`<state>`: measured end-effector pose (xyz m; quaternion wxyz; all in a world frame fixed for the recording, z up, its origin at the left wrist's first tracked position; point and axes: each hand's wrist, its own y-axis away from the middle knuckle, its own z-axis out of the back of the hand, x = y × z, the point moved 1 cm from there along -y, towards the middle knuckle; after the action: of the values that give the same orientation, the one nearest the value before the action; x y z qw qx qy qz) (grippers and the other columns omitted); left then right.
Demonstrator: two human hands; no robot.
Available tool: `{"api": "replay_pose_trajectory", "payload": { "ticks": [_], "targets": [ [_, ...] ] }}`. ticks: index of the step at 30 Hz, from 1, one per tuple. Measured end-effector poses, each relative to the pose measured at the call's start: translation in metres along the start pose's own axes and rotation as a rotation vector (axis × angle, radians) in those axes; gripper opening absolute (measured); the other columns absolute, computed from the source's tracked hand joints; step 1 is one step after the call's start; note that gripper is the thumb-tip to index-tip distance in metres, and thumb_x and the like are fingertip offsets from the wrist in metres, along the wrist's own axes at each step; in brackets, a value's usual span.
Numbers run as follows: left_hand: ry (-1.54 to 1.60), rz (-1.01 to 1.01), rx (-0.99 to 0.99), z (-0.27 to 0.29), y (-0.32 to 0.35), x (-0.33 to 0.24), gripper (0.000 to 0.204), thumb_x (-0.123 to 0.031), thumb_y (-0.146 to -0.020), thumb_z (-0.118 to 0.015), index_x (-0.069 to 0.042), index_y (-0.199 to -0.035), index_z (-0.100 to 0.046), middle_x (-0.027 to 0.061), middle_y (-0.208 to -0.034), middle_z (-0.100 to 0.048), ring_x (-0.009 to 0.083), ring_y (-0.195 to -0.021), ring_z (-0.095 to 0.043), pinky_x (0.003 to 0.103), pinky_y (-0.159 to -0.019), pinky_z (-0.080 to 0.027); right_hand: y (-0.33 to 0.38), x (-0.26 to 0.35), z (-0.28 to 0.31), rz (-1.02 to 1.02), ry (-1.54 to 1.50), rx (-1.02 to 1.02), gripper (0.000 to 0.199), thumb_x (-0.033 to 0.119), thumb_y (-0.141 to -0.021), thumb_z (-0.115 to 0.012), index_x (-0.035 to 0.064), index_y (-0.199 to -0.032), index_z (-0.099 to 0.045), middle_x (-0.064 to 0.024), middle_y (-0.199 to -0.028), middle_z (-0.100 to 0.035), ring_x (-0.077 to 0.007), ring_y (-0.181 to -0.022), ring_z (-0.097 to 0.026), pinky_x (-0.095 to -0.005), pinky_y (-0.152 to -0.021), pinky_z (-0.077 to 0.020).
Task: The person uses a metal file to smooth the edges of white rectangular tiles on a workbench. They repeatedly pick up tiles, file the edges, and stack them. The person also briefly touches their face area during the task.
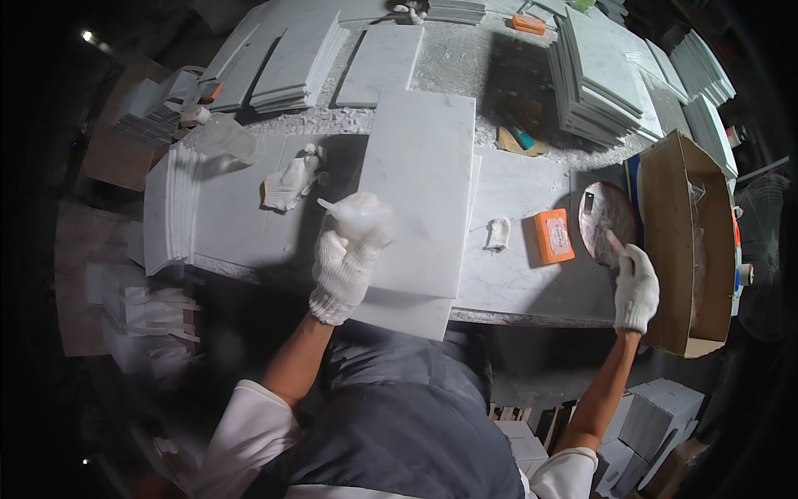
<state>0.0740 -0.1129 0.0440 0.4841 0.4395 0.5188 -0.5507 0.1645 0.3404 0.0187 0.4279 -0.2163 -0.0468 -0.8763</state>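
In a white knitted glove, my left hand [339, 279] is closed around a translucent whitish plastic container [362, 218] with a pointed tip; its exact kind is unclear. It is above the left edge of a white marble slab [420, 191], which lies on other slabs and overhangs the front edge. My right hand [637, 293], gloved too, pinches a small tool with a pinkish end [615, 241]. That end reaches into a round dish [594, 237] holding whitish paste. An orange block [554, 236] with a pale label lies left of the dish, beside a crumpled white scrap [497, 234].
An open cardboard box [665, 249] stands at the right edge. A loose white glove [291, 179] lies on the left. Stacked slabs [594, 79] rise at the back right, more slabs [299, 62] at the back left. A teal-handled tool [521, 136] rests on the dusty table.
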Motion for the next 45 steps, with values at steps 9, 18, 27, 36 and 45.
{"api": "replay_pose_trajectory", "payload": {
  "ticks": [9, 18, 27, 36, 45],
  "targets": [
    [0.153, 0.015, 0.001, -0.002, -0.001, 0.011, 0.052, -0.021, -0.092, -0.078, 0.000, -0.133, -0.053, 0.0093, -0.114, -0.067, 0.0166, -0.101, -0.065, 0.031, -0.091, -0.053, 0.050, 0.002, -0.014, -0.307, -0.778, -0.073, 0.030, 0.020, -0.097, -0.071, 0.0094, -0.125, -0.071, 0.0047, -0.094, -0.070, -0.0026, -0.066, -0.058, -0.0182, -0.054, -0.0453],
    [0.037, -0.008, -0.023, -0.004, 0.000, 0.009, 0.073, -0.019, -0.092, -0.077, -0.001, -0.150, -0.036, 0.0120, -0.127, -0.059, 0.0200, -0.112, -0.060, 0.036, -0.101, -0.051, 0.036, 0.023, -0.036, -0.310, -0.807, -0.084, 0.026, 0.011, -0.096, -0.071, 0.0001, -0.121, -0.069, -0.0013, -0.096, -0.072, -0.0057, -0.071, -0.058, -0.0211, -0.066, -0.0487],
    [0.078, -0.028, -0.005, -0.006, 0.000, 0.010, 0.058, -0.015, -0.092, -0.078, 0.004, -0.139, -0.049, 0.0122, -0.126, -0.063, 0.0185, -0.114, -0.061, 0.034, -0.103, -0.049, 0.027, 0.016, -0.054, -0.333, -0.830, -0.051, 0.029, 0.022, -0.096, -0.071, 0.0076, -0.121, -0.071, 0.0028, -0.085, -0.069, -0.0040, -0.064, -0.059, -0.0197, -0.055, -0.0464],
    [0.035, 0.004, -0.018, -0.001, 0.001, 0.020, 0.070, -0.017, -0.092, -0.076, 0.001, -0.148, -0.039, 0.0129, -0.130, -0.057, 0.0215, -0.115, -0.059, 0.038, -0.102, -0.051, 0.030, 0.011, -0.051, -0.395, -0.881, -0.025, 0.030, 0.022, -0.097, -0.072, 0.0069, -0.123, -0.071, 0.0012, -0.089, -0.070, -0.0043, -0.065, -0.060, -0.0199, -0.055, -0.0479],
    [0.034, -0.029, -0.039, -0.005, 0.002, 0.011, 0.056, -0.014, -0.092, -0.077, 0.004, -0.138, -0.050, 0.0128, -0.126, -0.063, 0.0189, -0.114, -0.062, 0.035, -0.102, -0.050, 0.034, 0.015, -0.047, -0.313, -0.845, -0.132, 0.030, 0.018, -0.097, -0.071, 0.0048, -0.123, -0.069, -0.0021, -0.097, -0.071, -0.0067, -0.071, -0.061, -0.0216, -0.063, -0.0502]
  ]
}}
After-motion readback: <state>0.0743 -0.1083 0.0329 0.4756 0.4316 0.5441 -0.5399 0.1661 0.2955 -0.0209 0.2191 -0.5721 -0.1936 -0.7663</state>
